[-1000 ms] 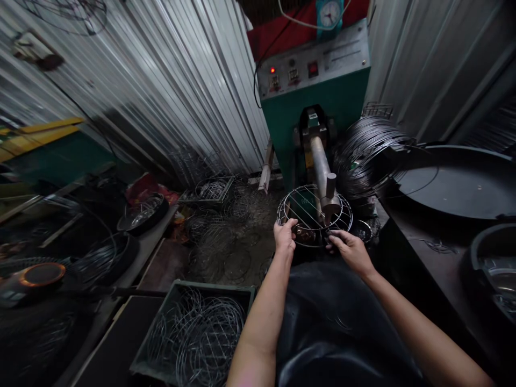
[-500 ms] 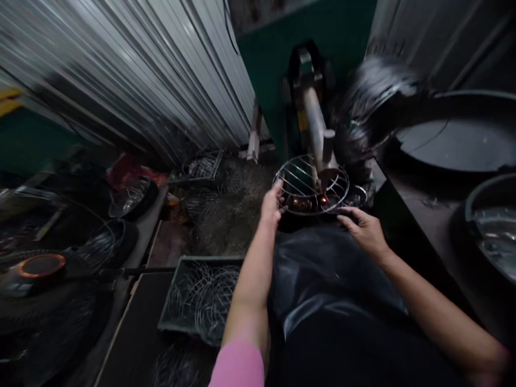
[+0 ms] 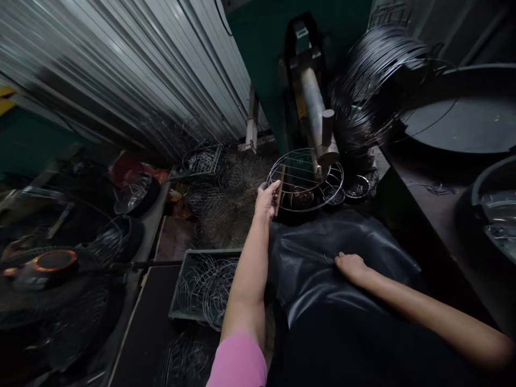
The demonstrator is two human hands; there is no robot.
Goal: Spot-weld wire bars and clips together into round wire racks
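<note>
My left hand (image 3: pixel 266 200) is closed on the left rim of a round wire rack (image 3: pixel 300 208). A narrow brown strip (image 3: pixel 280 191) stands against the rack beside my thumb; I cannot tell whether I grip it too. The rack sits tilted under the metal arm of a welding machine (image 3: pixel 316 99), whose tip meets the wires near the rack's right side. My right hand (image 3: pixel 351 267) is pinched low over the black plastic sheet (image 3: pixel 306 247) on my lap. A short, thin curved wire (image 3: pixel 327 259) pokes out from its fingertips.
A green crate (image 3: pixel 177 301) of tangled wire pieces stands left of my arm. Wire racks (image 3: pixel 205 199) are piled on the floor beyond. On the right are a wire coil (image 3: pixel 371 80) and large round basins (image 3: pixel 463 129). An orange-ringed fan (image 3: pixel 54 260) stands at the left.
My right hand has left the rack's rim and dropped back over the black sheet. The orange glow at the welding tip is gone. My left hand stays on the rack.
</note>
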